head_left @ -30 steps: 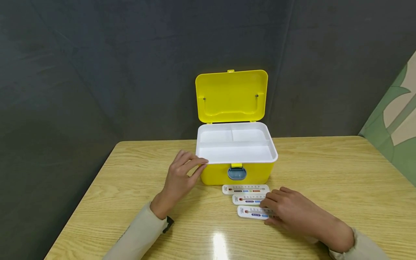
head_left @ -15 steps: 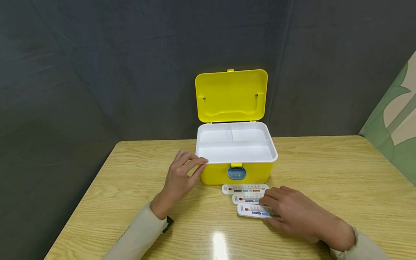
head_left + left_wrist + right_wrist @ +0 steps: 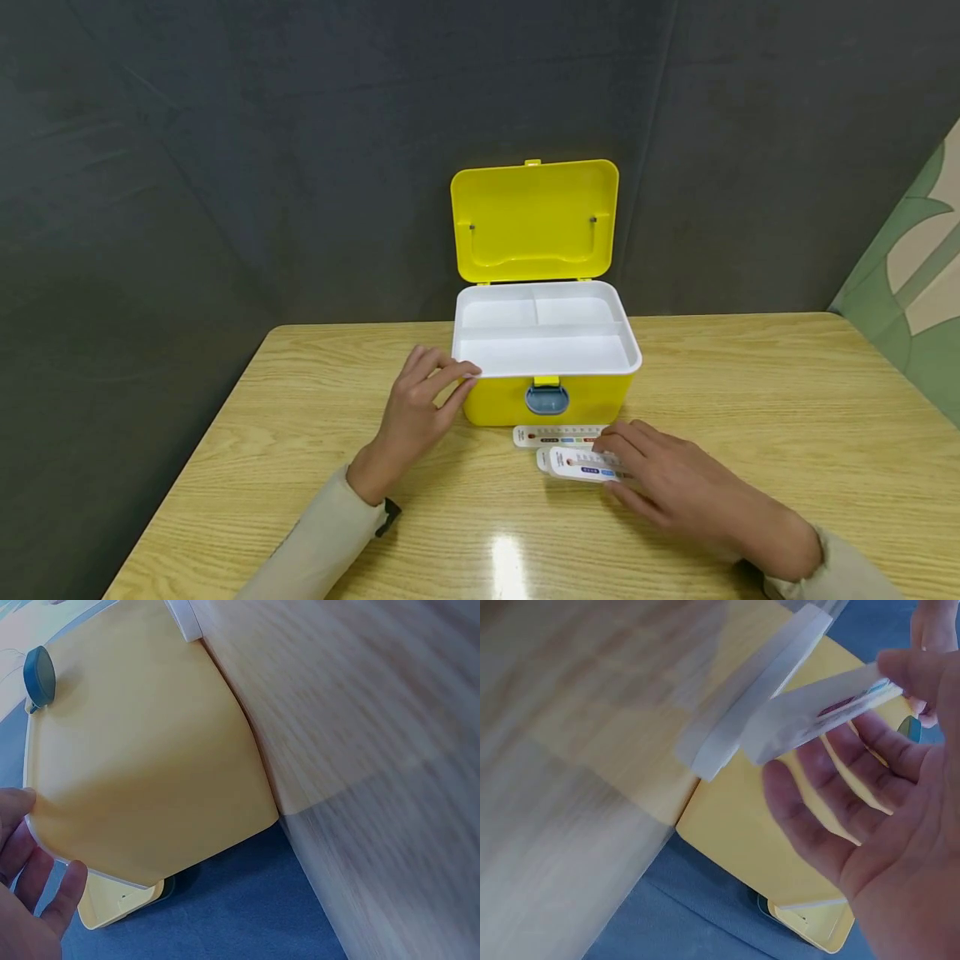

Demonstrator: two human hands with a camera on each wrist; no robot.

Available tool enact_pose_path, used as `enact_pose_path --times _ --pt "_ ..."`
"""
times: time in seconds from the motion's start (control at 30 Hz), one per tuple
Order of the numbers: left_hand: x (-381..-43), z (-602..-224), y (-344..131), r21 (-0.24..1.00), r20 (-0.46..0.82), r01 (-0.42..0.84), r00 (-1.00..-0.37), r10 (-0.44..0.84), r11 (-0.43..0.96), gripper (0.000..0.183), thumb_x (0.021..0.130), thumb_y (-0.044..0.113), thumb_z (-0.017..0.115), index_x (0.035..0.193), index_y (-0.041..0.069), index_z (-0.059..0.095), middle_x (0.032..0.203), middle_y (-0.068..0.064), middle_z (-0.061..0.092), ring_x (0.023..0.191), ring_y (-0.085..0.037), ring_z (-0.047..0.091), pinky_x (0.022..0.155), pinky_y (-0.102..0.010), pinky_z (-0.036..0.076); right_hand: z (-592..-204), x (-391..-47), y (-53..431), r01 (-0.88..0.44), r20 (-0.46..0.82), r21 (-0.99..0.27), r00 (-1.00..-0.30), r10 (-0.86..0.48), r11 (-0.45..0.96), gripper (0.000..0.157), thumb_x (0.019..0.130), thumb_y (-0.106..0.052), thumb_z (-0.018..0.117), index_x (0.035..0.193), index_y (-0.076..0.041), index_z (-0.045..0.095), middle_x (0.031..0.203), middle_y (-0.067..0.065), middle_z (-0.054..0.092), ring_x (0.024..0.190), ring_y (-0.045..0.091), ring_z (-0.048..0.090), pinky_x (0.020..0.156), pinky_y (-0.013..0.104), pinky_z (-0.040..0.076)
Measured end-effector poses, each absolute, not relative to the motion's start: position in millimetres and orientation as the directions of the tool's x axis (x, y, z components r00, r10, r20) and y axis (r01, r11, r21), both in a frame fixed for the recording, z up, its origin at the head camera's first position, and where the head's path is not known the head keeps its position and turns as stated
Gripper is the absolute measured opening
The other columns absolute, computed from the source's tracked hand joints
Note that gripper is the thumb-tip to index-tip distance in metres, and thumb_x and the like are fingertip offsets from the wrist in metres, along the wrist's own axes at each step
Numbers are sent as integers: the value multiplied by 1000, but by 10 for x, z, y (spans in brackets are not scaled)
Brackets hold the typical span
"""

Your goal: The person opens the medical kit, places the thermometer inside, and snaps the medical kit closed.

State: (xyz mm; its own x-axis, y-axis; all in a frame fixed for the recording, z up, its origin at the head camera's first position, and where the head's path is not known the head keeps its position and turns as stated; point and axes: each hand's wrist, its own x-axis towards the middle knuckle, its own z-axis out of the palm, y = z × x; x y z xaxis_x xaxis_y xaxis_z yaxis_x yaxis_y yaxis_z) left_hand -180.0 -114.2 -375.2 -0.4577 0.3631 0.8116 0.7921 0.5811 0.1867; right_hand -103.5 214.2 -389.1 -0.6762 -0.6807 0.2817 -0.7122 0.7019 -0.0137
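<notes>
My right hand pinches a white wall thermometer by its right end. In the right wrist view, the thumb is on one edge of this thermometer and fingers are on the other. It is raised and overlaps a second thermometer, which is mostly hidden beneath it. Another thermometer lies flat at the foot of a yellow storage box. My left hand holds the front left corner of the box at its white rim, thumb outside and index finger on top.
The box's yellow lid stands raised at the back. Inside sits a white tray with three compartments. A blue-grey latch hangs on the front. Dark cloth rises behind the wooden table.
The nearest thermometer has been lifted off the table by my right hand and carried slightly away from me, over the middle one. My left hand stays at the box corner.
</notes>
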Motion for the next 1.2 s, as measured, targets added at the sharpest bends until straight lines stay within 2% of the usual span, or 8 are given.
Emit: enact_pose_path --times 0.2,0.43,0.7,0.77,0.87,1.03,1.1,1.2 --pt "-1809 -3747 -1134 181 814 803 -446 372 568 16 83 6 80 97 11 75 83 -3 59 80 -19 47 73 -30 41 -3918 -1015 2138 -724 351 -2 -646 -678 690 36 95 -27 68 124 -17 50 114 -11 55 100 2 52 83 28 53" --pt "-1816 -3751 -1131 177 814 805 -443 376 566 16 83 6 80 97 11 76 83 -3 59 80 -19 47 73 -30 41 -3903 -1002 2136 -693 311 -38 -693 -651 720 40 96 -27 66 132 -21 50 122 -14 54 106 2 51 88 29 54" --pt "-1805 -3752 -1136 178 816 805 -442 372 566 17 82 6 80 98 11 75 83 -2 59 80 -19 47 73 -30 40 -3888 -1040 2130 -695 366 28 -662 -655 718 42 96 -27 67 134 -17 51 124 -7 58 106 8 55 87 32 55" --pt "-1804 -3755 -1138 181 815 804 -445 371 566 17 82 6 80 98 11 75 84 -2 59 80 -19 47 73 -30 40 -3890 -1043 2132 -696 375 46 -653 -658 717 40 99 -30 61 135 -16 50 125 -6 58 106 9 55 87 32 56" --pt "-1802 -3758 -1142 189 810 800 -455 370 570 16 83 7 80 98 11 75 84 -2 59 81 -19 47 73 -30 40 -3895 -1052 2137 -702 393 67 -635 -666 709 39 106 -37 45 137 -15 50 127 -4 57 108 11 56 88 33 56" --pt "-1807 -3763 -1149 196 803 794 -467 370 575 15 84 7 79 98 11 75 84 -3 59 81 -19 47 74 -30 41 -3892 -1066 2137 -717 422 97 -599 -681 690 53 108 -43 17 136 -13 51 127 -1 58 108 14 56 87 35 56" --pt "-1810 -3764 -1151 195 803 794 -466 370 576 15 84 7 79 98 11 75 84 -3 59 81 -19 47 74 -30 41 -3885 -1066 2131 -720 435 103 -588 -682 686 57 108 -43 13 134 -13 53 126 -1 58 108 14 57 86 35 56" --pt "-1812 -3763 -1151 193 805 796 -463 372 574 16 84 7 79 98 11 75 84 -3 59 82 -19 48 74 -30 42 -3873 -1060 2117 -725 462 99 -573 -677 682 56 108 -42 13 132 -13 56 124 -1 59 109 15 57 87 36 56"
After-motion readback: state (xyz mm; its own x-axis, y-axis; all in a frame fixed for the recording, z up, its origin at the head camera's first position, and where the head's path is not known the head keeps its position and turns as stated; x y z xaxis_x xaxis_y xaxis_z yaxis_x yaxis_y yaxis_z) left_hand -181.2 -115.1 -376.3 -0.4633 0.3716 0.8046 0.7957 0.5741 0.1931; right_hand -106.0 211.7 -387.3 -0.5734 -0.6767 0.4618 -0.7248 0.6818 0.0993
